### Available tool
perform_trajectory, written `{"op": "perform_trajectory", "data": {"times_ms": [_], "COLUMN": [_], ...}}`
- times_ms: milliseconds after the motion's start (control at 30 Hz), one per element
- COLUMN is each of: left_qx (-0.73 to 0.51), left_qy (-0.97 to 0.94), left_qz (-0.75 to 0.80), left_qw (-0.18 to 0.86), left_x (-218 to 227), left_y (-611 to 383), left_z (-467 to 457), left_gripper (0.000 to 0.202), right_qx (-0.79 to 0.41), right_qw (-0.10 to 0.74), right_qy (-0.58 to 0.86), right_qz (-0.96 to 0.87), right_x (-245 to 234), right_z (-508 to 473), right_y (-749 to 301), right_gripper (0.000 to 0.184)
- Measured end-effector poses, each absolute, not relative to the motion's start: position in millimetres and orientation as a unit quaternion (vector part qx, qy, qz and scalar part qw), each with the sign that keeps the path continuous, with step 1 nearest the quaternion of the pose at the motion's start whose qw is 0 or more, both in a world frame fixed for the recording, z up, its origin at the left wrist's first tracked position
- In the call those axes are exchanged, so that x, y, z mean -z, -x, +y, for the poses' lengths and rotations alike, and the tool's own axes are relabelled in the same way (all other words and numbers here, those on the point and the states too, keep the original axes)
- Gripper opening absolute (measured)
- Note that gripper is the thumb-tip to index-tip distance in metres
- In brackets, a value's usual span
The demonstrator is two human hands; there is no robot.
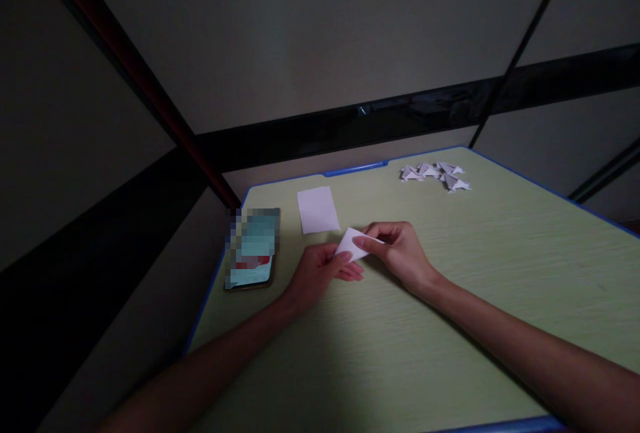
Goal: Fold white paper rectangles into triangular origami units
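Observation:
A small folded piece of white paper (352,241) is held between both hands above the middle of the table. My left hand (323,270) pinches its lower left part, thumb on top and fingers beneath. From the right, my right hand (399,246) grips the other side, with the thumb pressed flat on the paper and the fingers curled behind it. Part of the paper is hidden by the thumbs. Just beyond my left hand lies a flat white square sheet (318,210).
On the left of the pale green table (500,300) lies a phone (257,246) with its screen lit and partly blurred. Several folded paper figures (454,182) sit together at the back right. A blue handle strip (356,168) runs along the far edge, before the wall panels.

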State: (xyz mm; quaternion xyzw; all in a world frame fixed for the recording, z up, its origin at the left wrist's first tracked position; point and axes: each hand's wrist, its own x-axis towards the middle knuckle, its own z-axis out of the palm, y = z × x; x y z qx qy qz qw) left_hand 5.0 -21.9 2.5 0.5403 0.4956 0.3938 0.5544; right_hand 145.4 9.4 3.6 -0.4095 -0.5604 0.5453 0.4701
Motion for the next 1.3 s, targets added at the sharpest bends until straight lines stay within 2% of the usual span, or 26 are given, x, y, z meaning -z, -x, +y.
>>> {"op": "perform_trajectory", "data": {"times_ms": [500,667,1100,1300], "left_qx": [-0.422,-0.473,-0.506,-0.513], "left_qy": [-0.535,-0.522,-0.527,-0.526], "left_qz": [0.502,0.521,0.532,0.533], "left_qw": [0.532,0.483,0.427,0.418], "left_x": [-2.3,-3.8,-8.4,-10.7], "left_y": [-5.4,-3.9,-6.1,-7.5], "left_z": [-23.8,-24.2,-27.7,-28.7], "left_gripper": [0.024,0.025,0.022,0.019], "right_qx": [-0.558,-0.607,-0.717,-0.754], "right_qw": [0.476,0.487,0.541,0.529], "right_qy": [0.408,0.409,0.323,0.292], "right_qz": [-0.544,-0.477,-0.298,-0.259], "right_x": [-4.9,-4.5,-9.5,-7.6], "right_z": [7.6,9.6,4.4,3.6], "right_y": [-143.2,-141.5,-140.1,-140.5], "right_gripper": [0.019,0.017,0.03,0.02]}}
